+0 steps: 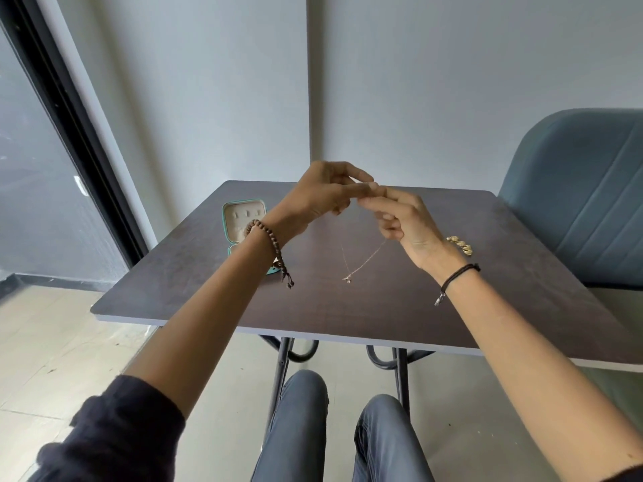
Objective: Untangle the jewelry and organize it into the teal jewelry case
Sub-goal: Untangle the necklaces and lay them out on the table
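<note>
Fingertips are meeting in mid-air above the dark surface (382, 307), where the left hand (320, 200) and the right hand (403, 220) are coming together tip to tip. The left hand is pressing thumb against forefinger in a pinch; the strand is too fine to trace there, so I cannot tell whether it is running into that pinch. The right hand is reaching its forefinger toward the left fingertips while curling its lower fingers inward, and the necklace (365, 259) is hanging from those curled fingers. The thin chain is dropping in a narrow V below and between both hands, with its small pendant (347, 279) dangling at the bottom, near the surface.

The teal jewelry case (240, 220) is lying open on the surface beyond the left wrist, partly hidden by the forearm. A chunky gold bracelet (460, 245) is resting on the surface just beyond the right wrist. The left wrist is wearing a beaded band (271, 245), and the right wrist a black cord (459, 274). A blue chair (584, 196) is standing well to the right of the right hand.
</note>
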`<state>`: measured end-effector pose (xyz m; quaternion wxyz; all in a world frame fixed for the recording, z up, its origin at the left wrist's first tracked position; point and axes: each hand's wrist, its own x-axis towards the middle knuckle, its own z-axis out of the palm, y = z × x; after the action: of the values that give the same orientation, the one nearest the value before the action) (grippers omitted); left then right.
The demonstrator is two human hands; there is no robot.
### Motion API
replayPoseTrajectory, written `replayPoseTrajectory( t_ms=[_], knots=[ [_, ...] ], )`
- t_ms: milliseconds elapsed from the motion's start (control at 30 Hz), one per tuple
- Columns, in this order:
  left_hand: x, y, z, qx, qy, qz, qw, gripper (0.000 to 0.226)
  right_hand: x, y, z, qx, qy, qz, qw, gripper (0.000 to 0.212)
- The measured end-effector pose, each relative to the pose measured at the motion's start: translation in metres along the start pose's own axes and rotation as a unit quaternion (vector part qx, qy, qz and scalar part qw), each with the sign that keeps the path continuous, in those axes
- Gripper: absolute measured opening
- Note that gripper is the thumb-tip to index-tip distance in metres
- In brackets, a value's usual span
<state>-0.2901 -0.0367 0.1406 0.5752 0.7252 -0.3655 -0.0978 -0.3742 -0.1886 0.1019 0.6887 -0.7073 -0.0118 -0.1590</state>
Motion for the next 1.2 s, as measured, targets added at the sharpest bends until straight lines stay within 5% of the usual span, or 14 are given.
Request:
replayPoseTrajectory(
  t_ms=[300, 567, 900, 1200],
  knots=[
    [0.009, -0.020, 0.021, -0.167, -0.088, -0.054, 0.980, 0.026, -0.009, 0.012, -0.040, 0.052, -0.052, 0.021, 0.997, 0.026],
    [0.045, -0.072, 0.058, -0.086, -0.085, -0.110, 0.987, 0.032, 0.021, 0.065, -0.082, -0.075, 0.016, 0.098, 0.992, 0.025],
    [0.103, -0.132, 0.080, 0.040, -0.041, -0.078, 0.995, 0.016, 0.080, 0.116, -0.104, -0.230, 0.053, 0.094, 0.967, 0.026],
    [0.131, -0.164, 0.091, 0.140, 0.024, -0.069, 0.987, 0.013, 0.113, 0.133, -0.109, -0.470, 0.078, 0.069, 0.876, 0.027]
  ],
)
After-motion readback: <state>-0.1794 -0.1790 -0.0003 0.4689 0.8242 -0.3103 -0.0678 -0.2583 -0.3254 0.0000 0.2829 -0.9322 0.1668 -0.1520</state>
